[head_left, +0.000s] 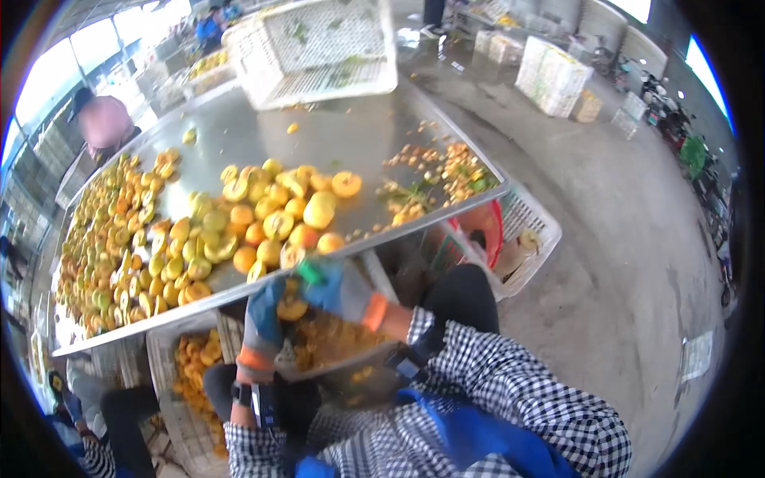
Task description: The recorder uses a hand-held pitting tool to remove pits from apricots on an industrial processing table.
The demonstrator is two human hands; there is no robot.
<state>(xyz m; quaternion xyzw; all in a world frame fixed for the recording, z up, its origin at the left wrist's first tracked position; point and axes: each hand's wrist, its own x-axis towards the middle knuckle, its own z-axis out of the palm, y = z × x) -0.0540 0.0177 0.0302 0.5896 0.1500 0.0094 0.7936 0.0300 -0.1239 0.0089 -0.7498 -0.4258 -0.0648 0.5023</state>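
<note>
Head view: both gloved hands work just below the table edge.
Left hand: blue-grey glove, cupped around a round orange-yellow fruit.
Right hand: blue glove touching that fruit; grip unclear.
Beyond: long grey metal table, heaped yellow-orange fruit halves, white slatted plastic crate.

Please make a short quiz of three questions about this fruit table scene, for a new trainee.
1. True or false: both hands wear gloves.
2. What does the left hand hold? A) a white crate B) an orange fruit piece C) a red basket
3. Fill in: the white crate at the far end of the metal table is ____ (flat or tilted).

Key
1. True: left hand and right hand both wear blue and grey gloves with orange cuffs.
2. B: the orange fruit piece sits between the two hands, just below the table edge.
3. Tilted.
</note>
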